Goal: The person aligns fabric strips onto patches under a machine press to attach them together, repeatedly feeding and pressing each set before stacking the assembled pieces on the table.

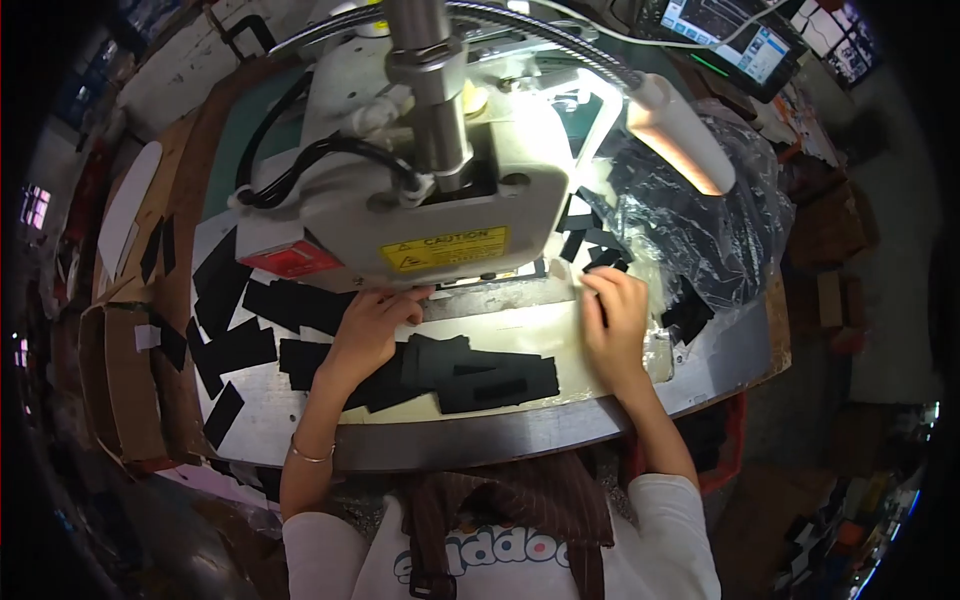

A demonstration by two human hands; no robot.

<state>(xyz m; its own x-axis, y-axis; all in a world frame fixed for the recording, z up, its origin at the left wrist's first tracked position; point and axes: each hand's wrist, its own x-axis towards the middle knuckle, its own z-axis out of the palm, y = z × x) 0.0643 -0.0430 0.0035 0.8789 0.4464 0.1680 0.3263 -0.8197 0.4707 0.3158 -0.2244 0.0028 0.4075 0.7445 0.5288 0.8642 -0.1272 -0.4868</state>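
My left hand reaches to the left end of the metal bar under the sewing machine head, its fingertips at the edge of the machine. Whether something is between those fingers is hidden. My right hand is beyond the bar's right end, fingers curled, with the fingertips by small black pieces; what they pinch, if anything, is too small to make out. Black fabric strips lie overlapped in front of the bar, and more black strips lie beside my left hand.
A lit lamp hangs at the upper right over a clear plastic bag. A screen stands at the top right. At the left edge is an open cardboard box. Black cables loop beside the machine head.
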